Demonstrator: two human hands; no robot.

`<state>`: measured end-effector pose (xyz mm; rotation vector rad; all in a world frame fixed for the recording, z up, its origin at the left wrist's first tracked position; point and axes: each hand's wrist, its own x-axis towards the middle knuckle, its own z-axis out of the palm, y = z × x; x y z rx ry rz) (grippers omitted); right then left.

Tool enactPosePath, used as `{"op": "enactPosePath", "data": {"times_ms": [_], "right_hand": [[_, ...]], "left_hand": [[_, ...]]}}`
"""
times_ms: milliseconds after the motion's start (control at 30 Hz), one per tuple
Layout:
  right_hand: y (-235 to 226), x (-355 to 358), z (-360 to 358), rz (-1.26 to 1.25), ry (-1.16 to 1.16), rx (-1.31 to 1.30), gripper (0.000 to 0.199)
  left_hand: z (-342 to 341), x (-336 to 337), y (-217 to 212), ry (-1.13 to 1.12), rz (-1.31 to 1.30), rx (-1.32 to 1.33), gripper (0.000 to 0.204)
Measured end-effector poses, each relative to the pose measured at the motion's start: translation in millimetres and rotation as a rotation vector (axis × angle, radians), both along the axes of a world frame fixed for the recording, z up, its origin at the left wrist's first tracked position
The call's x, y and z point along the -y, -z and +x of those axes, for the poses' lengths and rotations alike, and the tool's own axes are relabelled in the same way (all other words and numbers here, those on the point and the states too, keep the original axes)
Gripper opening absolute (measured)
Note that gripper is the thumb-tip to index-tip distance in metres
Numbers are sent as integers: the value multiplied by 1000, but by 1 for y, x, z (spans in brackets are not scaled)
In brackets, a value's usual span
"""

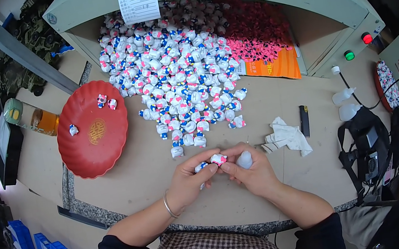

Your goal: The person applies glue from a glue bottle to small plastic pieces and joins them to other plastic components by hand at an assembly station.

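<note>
We locate the figure (219, 159), white with a pink bow, between the left hand (190, 177) and the right hand (255, 172), above the near part of the bench (125, 185). It lies to the right of the left thumb and to the left of the right thumb. Both hands reach it, so we rate neither as clearly nearer. Its long axis is too small and too covered by fingers for us to tell.

Finger state, left: thumb and fingertips pinch the figure, and the curled fingers also retain a second figure (200, 167), blue and white, to its left.

Finger state, right: thumb and forefinger close in at the figure's right side; how firmly they press, we cannot tell. The same hand grips the bottle (244, 160), which sits just right of the figure. We judge the bottle's long axis to point away from the body, its lower part being hidden by the hand.

Beyond the hands we note the pile (176, 80); the dish (71, 147) lies to the left and the cloth (287, 137) to the right.
</note>
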<state>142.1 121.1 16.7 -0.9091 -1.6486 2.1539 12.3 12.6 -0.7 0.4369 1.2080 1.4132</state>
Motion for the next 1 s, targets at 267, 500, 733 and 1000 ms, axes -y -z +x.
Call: {"op": "enactPosePath", "data": {"times_ms": [267, 500, 733, 1000], "right_hand": [[4, -2, 4, 78, -55, 28, 16], [10, 2, -4, 26, 36, -102, 29], [15, -6, 2, 89, 61, -12, 32], [6, -19, 6, 121, 165, -113, 38]], "left_hand": [[1, -3, -2, 11, -13, 9, 32], [-14, 1, -7, -291, 75, 220, 29], [-70, 10, -11, -438, 528, 653, 29], [-63, 5, -30, -565, 327, 514, 32]]}}
